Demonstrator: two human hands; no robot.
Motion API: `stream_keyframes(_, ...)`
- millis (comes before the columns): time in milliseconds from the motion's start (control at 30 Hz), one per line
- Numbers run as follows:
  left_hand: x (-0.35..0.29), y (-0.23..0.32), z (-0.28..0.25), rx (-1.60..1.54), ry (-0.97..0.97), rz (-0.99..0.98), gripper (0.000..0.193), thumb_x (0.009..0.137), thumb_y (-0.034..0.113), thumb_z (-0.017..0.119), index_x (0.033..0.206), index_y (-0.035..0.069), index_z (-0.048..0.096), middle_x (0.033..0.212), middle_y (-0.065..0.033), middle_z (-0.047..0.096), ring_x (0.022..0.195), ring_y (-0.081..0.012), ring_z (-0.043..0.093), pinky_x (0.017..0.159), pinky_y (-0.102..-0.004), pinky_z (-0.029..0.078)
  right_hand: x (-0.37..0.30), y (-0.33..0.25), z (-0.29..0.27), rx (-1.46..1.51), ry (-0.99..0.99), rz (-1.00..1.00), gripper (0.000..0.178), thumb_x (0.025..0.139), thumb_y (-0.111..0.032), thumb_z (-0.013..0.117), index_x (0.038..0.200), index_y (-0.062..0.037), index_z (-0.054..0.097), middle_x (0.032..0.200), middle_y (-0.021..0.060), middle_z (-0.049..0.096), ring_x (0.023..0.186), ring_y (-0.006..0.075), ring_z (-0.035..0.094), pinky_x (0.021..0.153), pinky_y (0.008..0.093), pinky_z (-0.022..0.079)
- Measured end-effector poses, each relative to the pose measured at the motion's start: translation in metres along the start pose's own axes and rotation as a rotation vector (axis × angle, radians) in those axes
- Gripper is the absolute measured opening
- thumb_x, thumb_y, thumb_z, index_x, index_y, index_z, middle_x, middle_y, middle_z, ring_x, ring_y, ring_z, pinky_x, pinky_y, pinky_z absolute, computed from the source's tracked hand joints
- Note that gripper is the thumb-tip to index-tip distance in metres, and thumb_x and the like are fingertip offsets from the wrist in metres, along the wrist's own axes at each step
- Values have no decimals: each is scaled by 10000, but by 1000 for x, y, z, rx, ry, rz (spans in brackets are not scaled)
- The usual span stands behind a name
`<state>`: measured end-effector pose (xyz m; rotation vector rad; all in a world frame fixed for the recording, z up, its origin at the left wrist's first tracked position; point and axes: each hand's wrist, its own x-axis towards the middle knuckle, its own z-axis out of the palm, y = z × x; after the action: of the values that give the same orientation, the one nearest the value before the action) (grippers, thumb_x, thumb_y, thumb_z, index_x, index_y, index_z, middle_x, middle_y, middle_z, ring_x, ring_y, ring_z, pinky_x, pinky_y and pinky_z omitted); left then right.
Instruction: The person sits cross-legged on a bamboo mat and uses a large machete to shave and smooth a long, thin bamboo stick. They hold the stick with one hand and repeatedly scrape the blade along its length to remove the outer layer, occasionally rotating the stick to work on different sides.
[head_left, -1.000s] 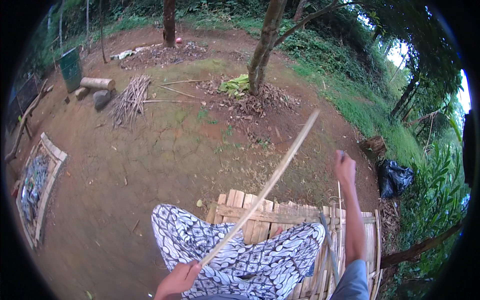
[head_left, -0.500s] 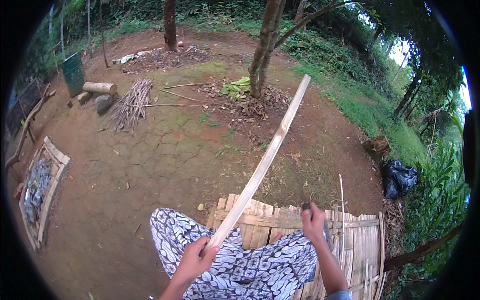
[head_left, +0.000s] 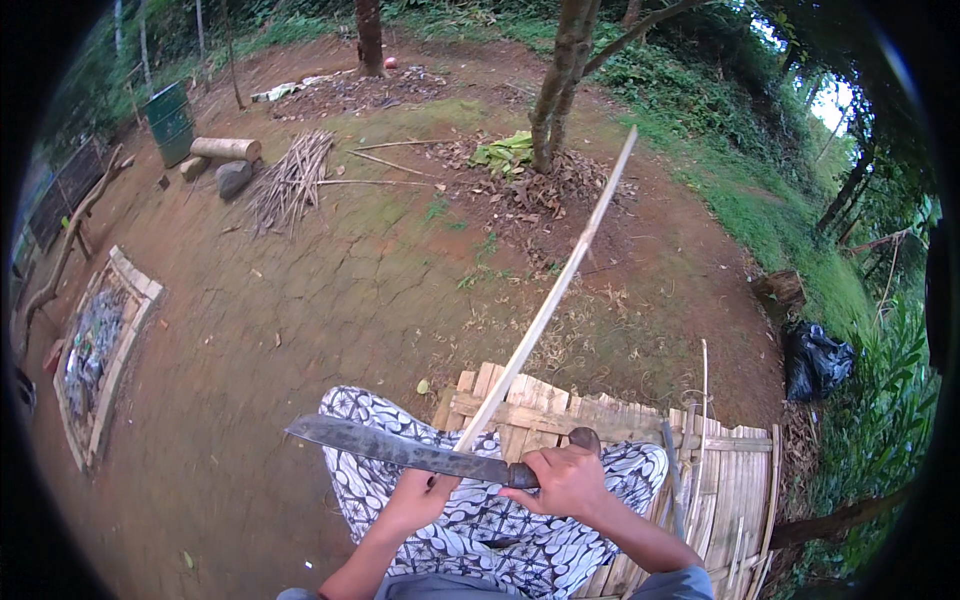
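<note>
Steady the pale strip, slanting up and away over the patterned cloth, with left grip clamped on its near end; guide the machete, clasped by its handle in right grip, shallowly, clear of knuckles.

I could pass left over the ground. Near, the machete bars me; farther off, the pale strip.

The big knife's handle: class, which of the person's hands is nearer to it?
The right. The right hand grips the handle; the left hand is farther left, at the pale strip's lower end, below the blade.
</note>
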<state>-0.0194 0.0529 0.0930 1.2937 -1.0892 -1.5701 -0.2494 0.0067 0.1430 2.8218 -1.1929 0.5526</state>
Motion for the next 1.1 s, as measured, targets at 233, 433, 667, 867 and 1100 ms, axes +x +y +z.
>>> stream_keyframes(233,-22,10,-4,351,307,178,144,909,85,541,922,-30,627,579,-127,523,468,-137,458,460,-307,366,-19,77,16,-13,89,440,438,805,-498,652,701,-89,532,452,57,506,397,247,542,422,360,450)
stream_keyframes(433,-12,0,-4,444,269,267,140,879,88,571,950,-23,618,583,-174,507,465,-272,477,478,-356,387,-29,51,12,54,-67,472,293,808,-365,681,814,-80,613,529,71,576,467,255,594,499,385,482)
stream_keyframes(667,-37,3,-11,482,243,138,182,865,84,598,1007,-21,642,580,-178,529,459,-237,493,475,-339,403,-47,104,48,-143,-21,371,475,826,-570,558,721,-107,572,527,126,562,507,338,597,524,460,487)
stream_keyframes(867,-51,-11,-27,530,125,98,202,874,118,605,1022,-12,654,577,-189,541,468,-187,526,483,-342,416,-47,163,11,-49,82,904,428,890,-458,541,823,-39,601,580,177,602,551,398,610,503,476,484)
stream_keyframes(1100,-9,-17,-9,471,128,162,181,887,155,594,982,11,651,547,-148,478,456,-175,394,467,-329,375,-35,37,29,43,-119,259,368,817,-464,631,754,-104,598,534,68,546,460,275,567,503,390,481)
